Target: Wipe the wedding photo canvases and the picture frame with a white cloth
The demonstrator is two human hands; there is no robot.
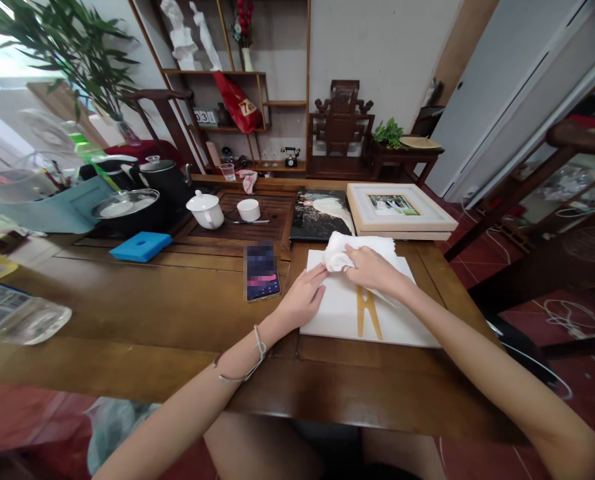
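From my remote seat I see the white panel [334,310] lying flat near the right-hand end of the bench [177,300], set in from the near edge, which I judge puts it in easy reach of both hands. My right hand [370,267] has its fingers curled and closed down on a bunched white cloth [342,245] over the panel's far part; the folds seem to give them a thick pad to press through. My left hand [304,297] lies over the panel's left side, fingers extended and nearly together, thumb a little apart, grasping nothing; I read that as steadying the panel, though I cannot tell how firmly it bears down or whether its tips touch the cloth. A yellow marking [361,317] runs from the panel's near part up under my right hand. Toward the bench's far right corner, a dark photo panel [314,217] and a pale framed picture [392,203] sit side by side, probably out of the hands' way. The phone [262,270] lies face up left of the white panel, apart from it, perhaps for easy viewing.
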